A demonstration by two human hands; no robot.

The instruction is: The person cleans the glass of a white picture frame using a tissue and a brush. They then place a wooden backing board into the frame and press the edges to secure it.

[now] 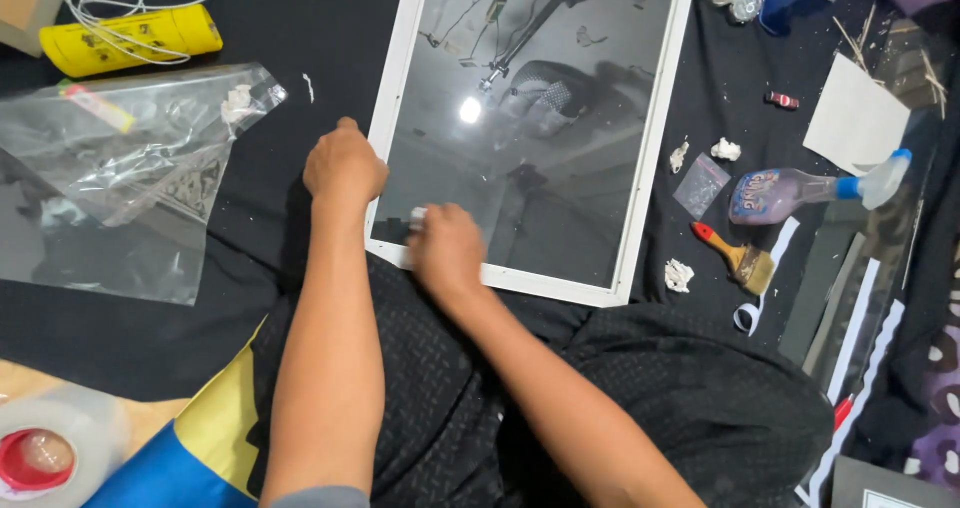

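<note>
1. The left hand (pixel 344 164), curled shut, pressed on the left edge of the white-framed glass panel (pixel 640 168).
2. The right hand (pixel 447 249) pinched a small white wad (pixel 418 214) against the glass near its near-left corner.
3. The panel lay on black cloth (pixel 280 28).

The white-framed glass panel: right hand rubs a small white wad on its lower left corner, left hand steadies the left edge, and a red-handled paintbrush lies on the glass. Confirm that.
One detail is wrong. The head view shows the red-handled paintbrush lying on the black cloth to the right of the white-framed glass panel, not on the glass. The right hand does press a small white wad there, and the left hand rests at the left edge.
</note>
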